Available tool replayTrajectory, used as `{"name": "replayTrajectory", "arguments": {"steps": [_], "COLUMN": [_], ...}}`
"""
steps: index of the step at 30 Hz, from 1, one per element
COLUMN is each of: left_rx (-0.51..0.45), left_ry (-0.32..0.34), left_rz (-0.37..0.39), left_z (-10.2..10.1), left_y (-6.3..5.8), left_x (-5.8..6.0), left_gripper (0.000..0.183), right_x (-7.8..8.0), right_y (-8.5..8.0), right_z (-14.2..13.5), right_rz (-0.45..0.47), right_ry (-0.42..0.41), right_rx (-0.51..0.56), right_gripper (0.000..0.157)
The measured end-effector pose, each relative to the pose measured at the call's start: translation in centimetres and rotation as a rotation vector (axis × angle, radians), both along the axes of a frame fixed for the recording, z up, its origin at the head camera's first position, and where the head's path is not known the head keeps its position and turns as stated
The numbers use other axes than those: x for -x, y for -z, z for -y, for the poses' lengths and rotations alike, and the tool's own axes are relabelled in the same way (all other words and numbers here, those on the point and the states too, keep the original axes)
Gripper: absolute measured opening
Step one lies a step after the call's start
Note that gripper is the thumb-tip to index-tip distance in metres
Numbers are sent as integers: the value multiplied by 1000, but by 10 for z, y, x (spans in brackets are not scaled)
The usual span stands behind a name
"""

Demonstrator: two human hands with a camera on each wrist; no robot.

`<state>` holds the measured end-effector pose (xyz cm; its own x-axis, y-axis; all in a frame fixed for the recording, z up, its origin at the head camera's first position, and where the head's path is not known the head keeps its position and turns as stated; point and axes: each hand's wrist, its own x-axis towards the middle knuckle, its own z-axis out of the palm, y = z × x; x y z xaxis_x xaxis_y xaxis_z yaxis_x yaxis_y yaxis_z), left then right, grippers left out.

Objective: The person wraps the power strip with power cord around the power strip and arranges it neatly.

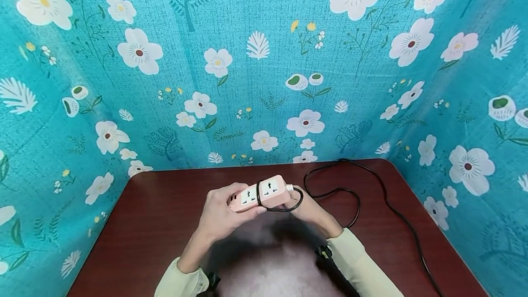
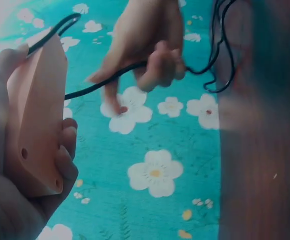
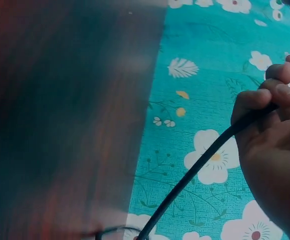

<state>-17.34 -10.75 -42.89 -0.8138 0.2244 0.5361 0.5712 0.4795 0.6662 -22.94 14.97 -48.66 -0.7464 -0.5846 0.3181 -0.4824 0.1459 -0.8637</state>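
A pink power strip (image 1: 275,190) with white socket faces is held up over the table, one loop of its black cord (image 1: 259,195) wrapped round its middle. My left hand (image 1: 222,212) grips the strip's left end, thumb on the near side; in the left wrist view its fingers curl round the pink casing (image 2: 40,120). At the strip's right end, my right hand (image 1: 304,205) is partly hidden behind the strip and cord. The right wrist view has the right hand (image 3: 274,130) with its fingers curled round the black cord (image 3: 184,180), which runs down from them.
The rest of the cord (image 1: 383,191) lies in loose curves over the right side of the dark red table (image 1: 156,223) and runs off its front edge. A turquoise flowered cloth (image 1: 231,104) hangs behind and along both sides.
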Motion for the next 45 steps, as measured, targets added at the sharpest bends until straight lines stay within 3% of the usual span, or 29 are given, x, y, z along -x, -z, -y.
{"name": "replayTrajectory", "arguments": {"steps": [4,10,15,19,22,27,29,31,34,37,39,42,45], "left_rx": [-50,-201,-263,-235,-171,-78,-56,-45,-52,-83,-101,-107,-98], "left_ry": [-86,-183,-314,-439,-514,-617,-636,-638,-626,-596,-558,-476,-376], "left_rz": [39,127,58,5,-1,22,37,52,80,107,112,103,83], "left_z": [2,9,25,35,37,34,32,31,27,23,19,10,-2], "left_y": [-6,-17,-30,-33,-26,-9,-5,-4,-8,-15,-20,-25,-28], "left_x": [1,1,5,11,18,30,32,34,34,32,30,22,10], "left_gripper": [43,38,36,42,45,49,50,51,52,52,51,47,43], "right_x": [-4,-11,-10,-9,-15,-32,-40,-48,-57,-62,-63,-59,-49], "right_y": [3,10,20,19,6,-24,-34,-42,-45,-41,-35,-27,-20], "right_z": [2,-5,-28,-48,-60,-59,-53,-46,-37,-33,-31,-29,-25], "right_rz": [-82,-169,-153,-168,-307,-734,-860,-941,-987,-946,-835,-539,-252], "right_ry": [74,92,180,304,364,347,317,293,264,231,187,109,90], "right_rx": [-193,-316,-381,-378,-390,-450,-464,-472,-502,-589,-661,-731,-683], "right_gripper": [35,34,39,47,51,54,54,54,56,56,54,41,10]}}
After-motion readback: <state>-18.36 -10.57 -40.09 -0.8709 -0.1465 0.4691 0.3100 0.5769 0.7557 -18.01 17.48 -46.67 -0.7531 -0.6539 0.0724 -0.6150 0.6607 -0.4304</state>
